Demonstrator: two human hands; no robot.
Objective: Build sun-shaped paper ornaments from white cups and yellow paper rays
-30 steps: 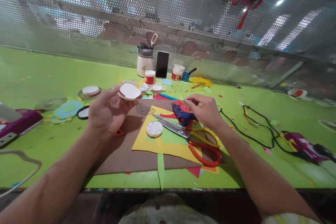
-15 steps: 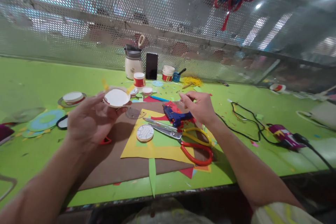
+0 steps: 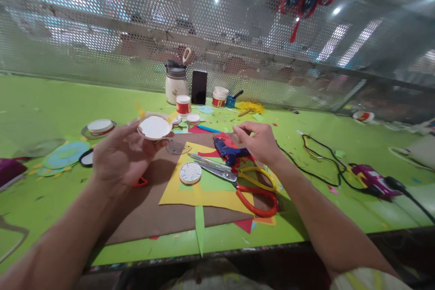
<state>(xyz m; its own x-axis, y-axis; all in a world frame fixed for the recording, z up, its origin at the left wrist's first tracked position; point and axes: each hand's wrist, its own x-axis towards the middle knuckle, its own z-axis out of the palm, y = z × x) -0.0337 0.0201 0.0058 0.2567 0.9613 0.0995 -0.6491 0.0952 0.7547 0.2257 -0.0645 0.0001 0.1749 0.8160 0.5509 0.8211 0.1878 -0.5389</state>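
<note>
In my left hand (image 3: 118, 158) I hold a white round disc (image 3: 155, 127) by its rim, tilted towards me, with small yellow pieces at its edge. My right hand (image 3: 258, 140) hovers by the blue glue gun (image 3: 231, 151), thumb and finger pinched; anything between them is too small to make out. Below lie big scissors (image 3: 257, 200) with one red and one yellow handle loop, their blades across yellow and green paper (image 3: 173, 192). Beside the blades rests a white disc with drawn lines (image 3: 190, 173).
A brown board (image 3: 142, 217) lies under the papers. Behind stand a cream flask (image 3: 176, 88), a dark phone (image 3: 199, 87) and red-and-white tubs (image 3: 184, 107). To the left are blue paper rings (image 3: 66, 155); on the right, a purple plug (image 3: 369, 176) with black cable.
The whole view has shifted slightly. Both hands keep almost the same pose, the left still holding the white disc and the right still pinched near the glue gun.
</note>
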